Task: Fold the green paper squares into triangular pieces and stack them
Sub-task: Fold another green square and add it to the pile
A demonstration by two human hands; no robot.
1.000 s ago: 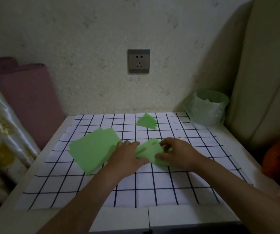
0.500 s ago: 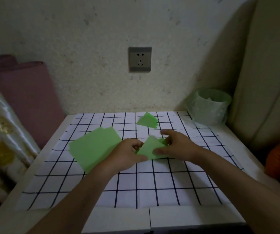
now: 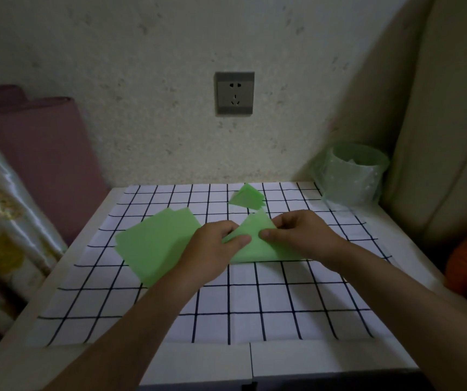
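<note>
Checked tablecloth (image 3: 255, 306), left hand (image 3: 212, 246) and right hand (image 3: 297, 238) each pinching green paper (image 3: 257, 251), apparently folded triangular

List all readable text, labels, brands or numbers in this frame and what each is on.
No readable text anywhere in the head view.
Grey wall socket: plug holes only, no lettering visible.
Translucent green plastic bin: no label visible.
Flat green paper sheets, folded green paper triangle, green paper piece being folded: plain, no print.
Black-and-white checked cloth: grid lines only.
</note>
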